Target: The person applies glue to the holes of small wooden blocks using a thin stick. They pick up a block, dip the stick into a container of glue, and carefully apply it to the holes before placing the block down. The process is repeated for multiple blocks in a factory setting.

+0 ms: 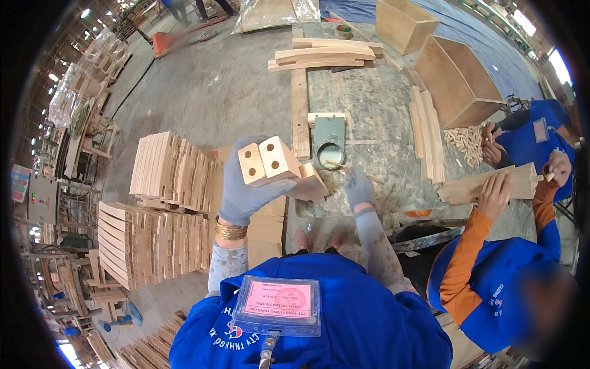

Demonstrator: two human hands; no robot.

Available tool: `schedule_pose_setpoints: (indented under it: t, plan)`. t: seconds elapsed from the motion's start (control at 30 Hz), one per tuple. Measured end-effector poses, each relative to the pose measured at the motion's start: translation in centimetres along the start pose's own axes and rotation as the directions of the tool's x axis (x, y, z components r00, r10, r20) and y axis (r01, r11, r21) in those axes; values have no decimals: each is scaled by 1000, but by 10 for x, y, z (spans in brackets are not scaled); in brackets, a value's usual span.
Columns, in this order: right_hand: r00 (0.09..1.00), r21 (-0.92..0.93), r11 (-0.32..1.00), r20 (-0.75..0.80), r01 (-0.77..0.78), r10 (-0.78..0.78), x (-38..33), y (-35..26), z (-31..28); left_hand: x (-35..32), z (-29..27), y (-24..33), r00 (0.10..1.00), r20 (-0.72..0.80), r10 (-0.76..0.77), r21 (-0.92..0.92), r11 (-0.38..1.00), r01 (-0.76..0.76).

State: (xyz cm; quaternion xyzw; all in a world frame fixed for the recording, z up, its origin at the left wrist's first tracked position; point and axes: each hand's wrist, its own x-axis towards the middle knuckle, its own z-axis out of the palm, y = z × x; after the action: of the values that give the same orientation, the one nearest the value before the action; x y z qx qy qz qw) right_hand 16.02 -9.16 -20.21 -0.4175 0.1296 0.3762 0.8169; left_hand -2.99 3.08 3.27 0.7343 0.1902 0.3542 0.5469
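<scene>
My left hand (238, 195), in a grey glove, grips two pale wooden pieces (270, 163) side by side. Their end faces point up, each with two round dark holes. The pieces' lower bodies slant toward the table edge. Right of them, my gloved right hand (359, 187) is closed on a thin wooden stick (339, 165). The stick's tip reaches to the round cup (330, 152) of whitish liquid. This cup sits at the near end of a grey-green block (330, 126) on the worktable (375, 123).
Stacks of cut wooden parts (153, 240) stand at left. More wooden pieces (326, 55) lie at the table's far end and others (427, 135) at its right. Beyond a dowel pile (465, 144) are wooden boxes (458, 80). Co-workers' hands (495, 194) hold a wooden part at right.
</scene>
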Motion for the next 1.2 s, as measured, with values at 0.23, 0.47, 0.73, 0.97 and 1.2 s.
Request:
schedule_pose_setpoints:
  t: [0.23,0.47,0.73,0.97,1.2]
  plan:
    - [999,16,1000,-33,-2,2,9,-35,28,3,11,-3,997,50,-63,1,998,63]
    - [745,-167,757,399,632,-534,-86,-172,151,10,26,-2,995,98,-19,-56,998,25]
    - [341,-355,17,882,935,-325,-209,-182,247,13,30,1,993,110,45,-79,996,-36]
    - [238,-279,-127,933,952,-271,-208,-166,259,13,27,-2,994,99,53,44,997,-58]
    - [105,-156,-284,977,946,-187,-198,-161,260,13,26,0,991,113,70,90,993,-80]
